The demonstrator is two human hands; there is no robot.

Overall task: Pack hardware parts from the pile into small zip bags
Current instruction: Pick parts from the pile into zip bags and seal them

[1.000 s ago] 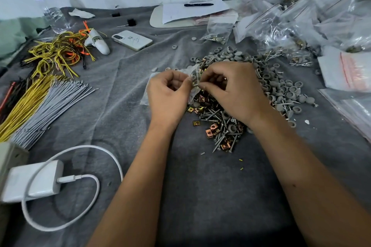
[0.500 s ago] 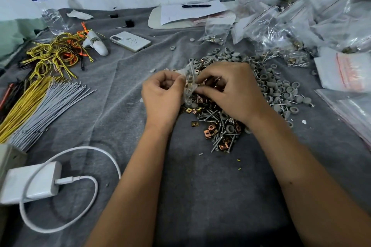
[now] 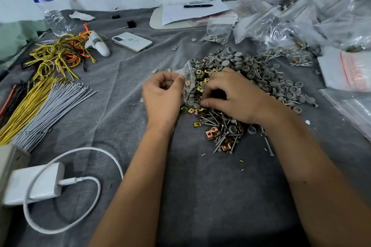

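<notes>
A pile of hardware [image 3: 255, 78] lies mid-table on grey cloth: grey round caps at the back, brass and copper square clips and screws [image 3: 222, 136] at the front. My left hand [image 3: 162, 96] pinches a small clear zip bag [image 3: 189, 78] at the pile's left edge; a clip and grey caps show inside it. My right hand [image 3: 230, 96] rests on the pile just right of the bag, fingers curled down among the clips; whether it holds a part is hidden.
Filled zip bags [image 3: 291, 26] heap at the back right, with empty red-striped bags [image 3: 349, 70] by the right edge. Left side holds yellow and grey wire bundles [image 3: 46, 102], a phone [image 3: 131, 41], a water bottle [image 3: 50, 12] and a white charger with cable [image 3: 36, 184].
My right hand has left the bag's mouth and dropped onto the clips in the pile. The left hand keeps hold of the bag, now hanging more upright.
</notes>
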